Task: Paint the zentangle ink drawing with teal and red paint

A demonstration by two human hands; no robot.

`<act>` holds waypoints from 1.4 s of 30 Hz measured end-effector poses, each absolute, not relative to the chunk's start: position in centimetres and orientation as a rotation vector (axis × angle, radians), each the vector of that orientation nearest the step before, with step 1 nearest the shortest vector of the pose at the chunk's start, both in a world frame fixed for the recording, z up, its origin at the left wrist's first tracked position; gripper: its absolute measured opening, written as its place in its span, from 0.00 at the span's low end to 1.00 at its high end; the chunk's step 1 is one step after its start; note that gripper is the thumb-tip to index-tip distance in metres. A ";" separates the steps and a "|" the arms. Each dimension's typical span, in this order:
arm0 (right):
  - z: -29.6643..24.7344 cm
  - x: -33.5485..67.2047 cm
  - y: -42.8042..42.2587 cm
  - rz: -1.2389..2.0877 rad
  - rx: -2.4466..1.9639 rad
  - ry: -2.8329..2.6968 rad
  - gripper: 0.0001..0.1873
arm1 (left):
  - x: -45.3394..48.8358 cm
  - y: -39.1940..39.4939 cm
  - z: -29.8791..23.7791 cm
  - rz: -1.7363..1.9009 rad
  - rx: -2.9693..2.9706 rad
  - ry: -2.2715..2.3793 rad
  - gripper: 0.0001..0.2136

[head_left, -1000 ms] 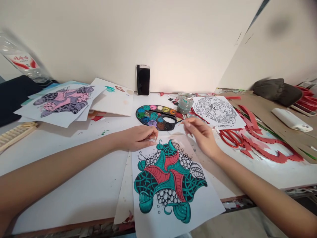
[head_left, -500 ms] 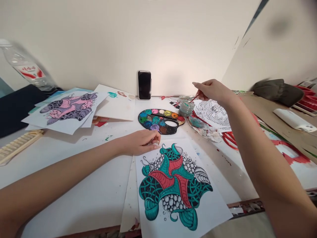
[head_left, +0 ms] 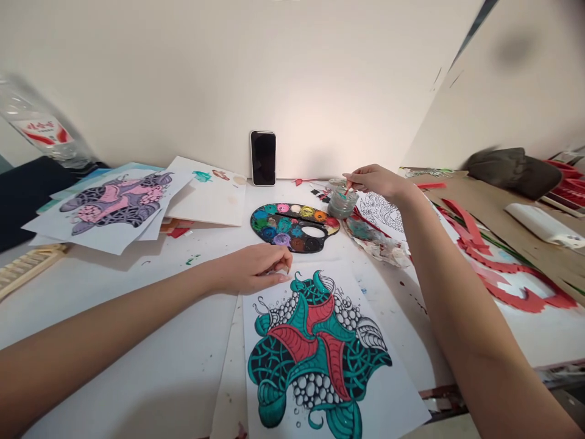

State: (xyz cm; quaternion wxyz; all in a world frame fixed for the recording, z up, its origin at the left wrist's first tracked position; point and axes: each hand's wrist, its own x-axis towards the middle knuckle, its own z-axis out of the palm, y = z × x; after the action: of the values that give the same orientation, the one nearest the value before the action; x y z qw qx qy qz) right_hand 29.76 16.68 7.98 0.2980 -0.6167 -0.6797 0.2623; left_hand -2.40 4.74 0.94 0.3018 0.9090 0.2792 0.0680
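Note:
My right hand [head_left: 375,182] pinches a thin reddish paintbrush [head_left: 347,191], its lower end down inside a clear jar of cloudy water [head_left: 342,206]. My left hand [head_left: 265,267] rests loosely closed at the top left corner of a patterned painting [head_left: 326,341]; I see nothing in its curled fingers. Teal and red fill much of that design, while its bubble clusters and one leaf at the right are white with black outlines. Just beyond the left hand lies a black palette [head_left: 297,228] with many paint colours and a thumb hole.
A phone [head_left: 263,158] leans upright against the wall. At the left are a pink and purple painting [head_left: 119,207], a white board [head_left: 205,201], a plastic bottle [head_left: 43,131] and a wooden rack [head_left: 30,268]. Paint-stained tissue [head_left: 377,244], red paper cutouts [head_left: 512,274] and a dark cap [head_left: 514,172] lie right.
My right hand has come lower and left, bringing the paintbrush deeper into the jar. The left hand stays at the painting's corner. The whole view has shifted slightly.

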 end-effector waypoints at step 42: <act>13.6 30.1 11.5 0.862 -1.370 -2.469 0.23 | -2.2 4.7 0.9 0.175 2.446 0.742 0.11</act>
State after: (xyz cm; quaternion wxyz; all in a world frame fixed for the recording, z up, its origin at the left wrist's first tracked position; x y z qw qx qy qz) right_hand 30.09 11.55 13.57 0.0944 -0.4620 -0.8326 0.2906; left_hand -2.23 4.74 0.90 0.2859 0.9148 0.2776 0.0655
